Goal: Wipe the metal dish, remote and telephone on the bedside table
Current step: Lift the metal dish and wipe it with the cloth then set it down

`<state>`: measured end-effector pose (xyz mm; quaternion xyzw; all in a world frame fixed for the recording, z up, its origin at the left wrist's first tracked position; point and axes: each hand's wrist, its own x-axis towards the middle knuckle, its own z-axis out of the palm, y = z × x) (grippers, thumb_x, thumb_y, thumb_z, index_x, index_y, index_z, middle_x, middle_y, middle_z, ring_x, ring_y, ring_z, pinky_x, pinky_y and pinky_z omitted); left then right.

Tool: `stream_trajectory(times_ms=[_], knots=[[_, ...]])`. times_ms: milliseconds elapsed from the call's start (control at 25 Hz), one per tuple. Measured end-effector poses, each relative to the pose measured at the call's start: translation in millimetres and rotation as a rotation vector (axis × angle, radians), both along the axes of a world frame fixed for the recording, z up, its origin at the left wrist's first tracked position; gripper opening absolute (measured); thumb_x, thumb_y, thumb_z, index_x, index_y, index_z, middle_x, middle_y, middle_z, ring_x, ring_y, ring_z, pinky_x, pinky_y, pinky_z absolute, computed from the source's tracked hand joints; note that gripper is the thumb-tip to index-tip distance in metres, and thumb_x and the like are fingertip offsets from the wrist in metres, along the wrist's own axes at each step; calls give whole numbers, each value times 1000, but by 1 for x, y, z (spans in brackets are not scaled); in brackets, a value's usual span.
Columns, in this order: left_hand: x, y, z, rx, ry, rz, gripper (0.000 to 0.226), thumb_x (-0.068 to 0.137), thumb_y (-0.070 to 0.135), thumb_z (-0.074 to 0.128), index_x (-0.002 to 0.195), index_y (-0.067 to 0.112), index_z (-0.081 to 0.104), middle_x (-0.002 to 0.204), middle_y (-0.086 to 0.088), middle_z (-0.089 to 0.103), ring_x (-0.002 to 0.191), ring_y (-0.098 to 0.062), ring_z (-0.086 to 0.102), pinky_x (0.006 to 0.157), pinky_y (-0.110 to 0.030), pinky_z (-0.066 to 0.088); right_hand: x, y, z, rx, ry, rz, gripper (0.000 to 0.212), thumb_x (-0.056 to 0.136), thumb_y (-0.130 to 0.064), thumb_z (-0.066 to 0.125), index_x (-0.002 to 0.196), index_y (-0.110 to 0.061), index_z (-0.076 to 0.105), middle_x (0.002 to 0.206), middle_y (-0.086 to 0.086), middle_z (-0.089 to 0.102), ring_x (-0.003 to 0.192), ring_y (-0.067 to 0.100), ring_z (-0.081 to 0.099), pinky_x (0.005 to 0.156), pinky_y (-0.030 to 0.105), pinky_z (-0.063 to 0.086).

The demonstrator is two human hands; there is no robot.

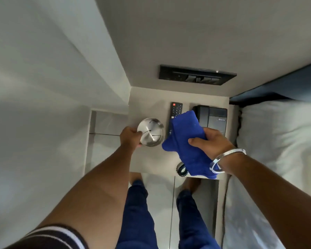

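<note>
A round metal dish [152, 131] is tilted above the left part of the bedside table [147, 103], and my left hand [129, 136] grips its near-left rim. My right hand [210, 142] holds a folded blue cloth [184, 139] just right of the dish, over the table's middle. The cloth hides the lower half of a black remote [176, 109] lying upright behind it. A dark telephone [215, 116] sits at the back right of the table, partly behind the cloth and my right hand. Its coiled cord [181, 170] shows at the front edge.
A black switch panel [197, 74] is set in the wall above the table. A bed with white linen [280, 137] runs along the right side. A white wall [52, 69] closes the left. My legs and feet stand on tiled floor [160, 184] below the table.
</note>
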<state>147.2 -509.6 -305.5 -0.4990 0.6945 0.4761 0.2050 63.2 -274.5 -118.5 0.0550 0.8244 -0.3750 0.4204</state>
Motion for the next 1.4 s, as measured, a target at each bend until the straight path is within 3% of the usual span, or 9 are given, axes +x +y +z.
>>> stream_trajectory(times_ms=[200,360,560,680,920,1000,1120,1240,1400], knots=[[-6,15,142,512,262,233,37,84,-2,52,121,2,48,102,-13,61,81,-20,61,48,-26,52,-4,-3,123,-317,-18,68,15,74,-23,69,89,-28,67,92,7,72,88,29,67,81,47,53],[17,19,290,995,648,366,37,68,14,62,103,4,60,77,-5,70,71,-18,66,59,-31,57,-14,-12,238,-481,185,194,13,75,-20,67,88,-19,66,81,-3,70,77,16,65,69,30,54],[21,29,442,1359,1053,213,89,83,55,64,152,11,28,153,-22,39,137,-42,40,100,-62,41,-13,-31,361,-175,843,504,23,73,-40,69,81,-27,51,67,-14,59,61,4,55,52,19,42],[12,50,487,1536,1112,186,86,92,73,32,152,11,31,156,-20,35,145,-37,28,117,-53,20,-4,-37,420,-158,952,678,33,70,-56,60,79,-26,49,66,-10,60,60,10,55,52,27,46],[-3,75,523,1490,1281,138,79,93,62,7,142,11,42,137,-14,53,123,-32,49,110,-45,22,23,-51,466,450,1573,903,38,64,-50,67,79,-21,49,82,0,51,72,25,46,61,35,36],[-2,76,532,1477,1295,136,75,91,61,14,139,13,47,133,-10,58,120,-27,50,108,-41,27,36,-48,469,265,1695,800,35,61,-35,71,89,-19,57,89,3,56,71,27,47,61,36,38],[4,69,538,1487,1164,223,70,87,59,40,129,6,59,126,-14,64,126,-29,53,112,-41,30,35,-39,462,-201,1467,1225,41,83,-35,57,121,-18,55,126,7,59,110,29,53,91,43,44],[2,69,558,1415,1201,69,86,83,75,43,136,7,52,137,-14,58,137,-29,42,121,-43,17,31,-34,455,-34,1264,1397,80,87,-63,32,147,-13,13,157,7,12,144,20,6,117,38,12],[-2,77,594,1290,1509,-121,94,88,80,8,153,13,24,159,-5,31,150,-18,15,122,-38,-1,36,-48,475,10,1504,1356,100,71,-80,35,138,-5,33,148,19,31,137,30,28,111,40,28]])
